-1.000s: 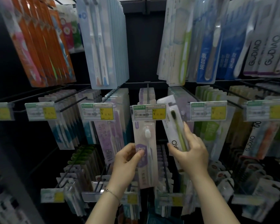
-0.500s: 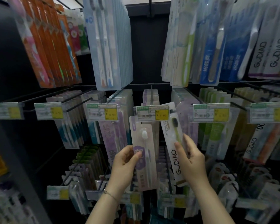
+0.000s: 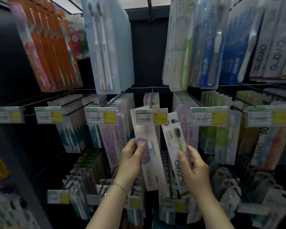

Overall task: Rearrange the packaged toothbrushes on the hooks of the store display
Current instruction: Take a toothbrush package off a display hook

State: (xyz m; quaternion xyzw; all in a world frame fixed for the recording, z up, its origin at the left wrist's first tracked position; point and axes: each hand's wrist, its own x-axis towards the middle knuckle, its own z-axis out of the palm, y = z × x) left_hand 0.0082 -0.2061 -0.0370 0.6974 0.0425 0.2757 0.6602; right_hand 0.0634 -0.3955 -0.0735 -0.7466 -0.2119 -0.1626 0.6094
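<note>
1. The store display (image 3: 149,47) is packed. Tall blue twin packs (image 3: 106,47) hang overhead and lower packs (image 3: 224,184) crowd beneath, leaving little room to swing anything.
2. The left hand (image 3: 130,157) pinches the purple toothbrush pack (image 3: 145,131) at mid-height. The pack's top is hidden behind the centre price tag (image 3: 151,116), so I cannot tell whether it is hooked.
3. The right hand (image 3: 196,167) grips the white GUDIAO pack (image 3: 171,146), tilted, off any hook, just beside the purple one.
4. Likely trouble: the tag masks the hook (image 3: 151,98) tip, so a hang hole could miss or tear and the pack could drop.
</note>
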